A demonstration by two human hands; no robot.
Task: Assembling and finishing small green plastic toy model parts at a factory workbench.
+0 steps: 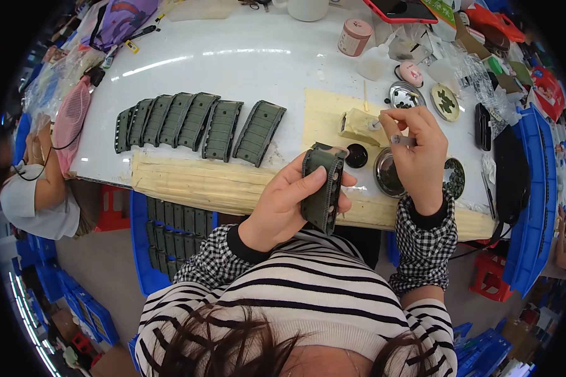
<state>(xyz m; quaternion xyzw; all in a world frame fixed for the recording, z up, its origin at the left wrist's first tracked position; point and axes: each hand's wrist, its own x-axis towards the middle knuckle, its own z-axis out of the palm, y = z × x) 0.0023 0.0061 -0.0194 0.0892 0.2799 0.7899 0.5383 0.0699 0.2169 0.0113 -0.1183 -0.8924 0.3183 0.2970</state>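
My left hand (287, 196) grips a dark green ribbed plastic part (322, 188), curved like a track section, with toothed dark edges. It is held tilted above the padded table edge. My right hand (419, 149) is closed in a pinch around a slim tool with a greyish translucent shaft (404, 141); its kind I cannot make out. The fingertips are beside the pale nozzle (374, 125) of a yellow-wrapped block (358, 125). Below that block sits a small round black dish (356, 156). A metal dish (388, 173) with dark contents lies partly behind my right hand.
Several matching green parts (223, 130) stand in a row on the white table (245, 69). More lie in a blue crate (139, 245) below the table's left side. Small dishes (445, 102), a pink tin (355, 38) and a red-edged phone (402, 9) are at the back right. Another person's arm (47, 169) is at far left.
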